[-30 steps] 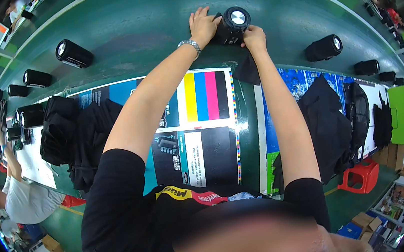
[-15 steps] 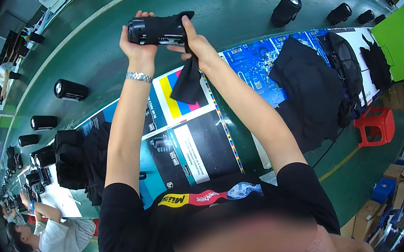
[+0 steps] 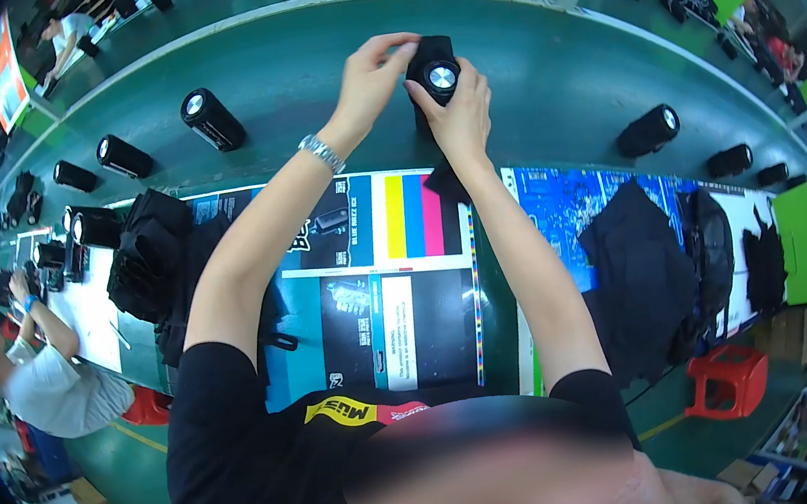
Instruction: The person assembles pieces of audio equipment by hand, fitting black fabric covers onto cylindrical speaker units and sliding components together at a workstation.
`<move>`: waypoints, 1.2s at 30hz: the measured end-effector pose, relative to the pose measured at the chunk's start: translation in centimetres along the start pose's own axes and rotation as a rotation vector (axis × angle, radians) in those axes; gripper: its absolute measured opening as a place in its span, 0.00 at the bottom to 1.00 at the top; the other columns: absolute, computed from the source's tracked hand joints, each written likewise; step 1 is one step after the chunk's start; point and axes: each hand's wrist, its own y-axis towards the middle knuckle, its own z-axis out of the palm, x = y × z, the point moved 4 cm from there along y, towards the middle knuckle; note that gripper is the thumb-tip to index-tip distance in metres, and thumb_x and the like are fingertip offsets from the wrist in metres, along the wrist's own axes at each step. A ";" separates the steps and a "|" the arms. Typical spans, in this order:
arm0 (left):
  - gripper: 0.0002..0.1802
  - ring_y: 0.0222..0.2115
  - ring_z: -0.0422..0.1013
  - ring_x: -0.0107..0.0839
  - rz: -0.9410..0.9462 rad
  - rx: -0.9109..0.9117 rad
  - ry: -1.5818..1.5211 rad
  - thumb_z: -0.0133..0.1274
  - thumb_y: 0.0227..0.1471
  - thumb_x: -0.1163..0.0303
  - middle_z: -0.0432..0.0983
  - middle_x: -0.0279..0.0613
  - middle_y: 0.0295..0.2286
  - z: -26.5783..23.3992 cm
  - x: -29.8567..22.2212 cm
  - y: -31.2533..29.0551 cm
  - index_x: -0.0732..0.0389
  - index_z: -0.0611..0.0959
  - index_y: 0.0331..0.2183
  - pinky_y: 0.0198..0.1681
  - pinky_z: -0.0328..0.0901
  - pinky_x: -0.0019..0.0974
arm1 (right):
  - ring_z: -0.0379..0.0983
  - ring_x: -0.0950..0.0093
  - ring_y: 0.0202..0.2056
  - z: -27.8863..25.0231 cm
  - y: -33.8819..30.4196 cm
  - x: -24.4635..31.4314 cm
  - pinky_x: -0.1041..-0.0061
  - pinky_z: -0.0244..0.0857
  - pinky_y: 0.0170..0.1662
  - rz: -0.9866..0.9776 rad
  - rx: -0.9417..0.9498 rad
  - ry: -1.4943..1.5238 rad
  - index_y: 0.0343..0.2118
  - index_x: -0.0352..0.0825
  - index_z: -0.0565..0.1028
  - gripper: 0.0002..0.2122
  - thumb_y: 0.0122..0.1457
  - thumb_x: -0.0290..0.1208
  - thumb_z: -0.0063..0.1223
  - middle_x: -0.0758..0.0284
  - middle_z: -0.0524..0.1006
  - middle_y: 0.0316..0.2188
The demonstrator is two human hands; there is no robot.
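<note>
At the far side of the printed worktop, my right hand [image 3: 462, 114] grips a black cylindrical speaker [image 3: 441, 78]. The speaker stands on end on the green surface, its silver round end showing. Black cloth [image 3: 435, 47] wraps round its far side, and a dark flap [image 3: 446, 184] hangs out below near my right wrist. With thumb and fingertips together, my left hand [image 3: 375, 84] pinches the cloth at the upper left of the speaker. The speaker's lower body is mostly hidden behind my right hand.
Several black speakers [image 3: 212, 120] stand in a line on the green conveyor, with another speaker [image 3: 649, 131] to the right. Black fabric pieces lie in a left pile [image 3: 147, 258] and a right pile [image 3: 635, 269]. A red stool [image 3: 729, 383] stands lower right; a co-worker [image 3: 47, 381] sits left.
The speaker has gone from lying sideways across both hands to standing on end, farther right. My left hand has moved from its body to the cloth; my right hand now grips the speaker.
</note>
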 end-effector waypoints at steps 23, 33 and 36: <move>0.13 0.21 0.69 0.28 0.221 0.261 0.580 0.59 0.49 0.63 0.74 0.41 0.21 5.4 -3.3 2.9 0.66 0.82 0.28 0.25 0.63 0.31 | 0.76 0.62 0.40 -0.3 4.5 -6.2 0.65 0.69 0.41 0.311 0.439 0.207 0.39 0.25 0.73 0.38 0.35 0.59 0.66 0.54 0.76 0.39; 0.22 0.29 0.70 0.24 -0.209 0.060 -0.055 0.50 0.56 0.52 0.78 0.37 0.34 5.1 0.4 4.9 0.62 0.81 0.39 0.33 0.64 0.25 | 0.75 0.82 0.32 -5.1 5.0 -15.3 0.78 0.53 0.25 0.515 0.609 0.448 0.46 0.32 0.74 0.19 0.55 0.38 0.54 0.66 0.79 0.41; 0.26 0.36 0.72 0.29 -0.535 -0.094 -0.602 0.44 0.58 0.48 0.77 0.42 0.38 7.1 6.2 5.7 0.63 0.79 0.40 0.42 0.66 0.32 | 0.72 0.77 0.23 -1.1 7.4 -14.2 0.77 0.63 0.27 0.608 0.095 0.680 0.35 0.27 0.76 0.14 0.60 0.36 0.48 0.61 0.79 0.27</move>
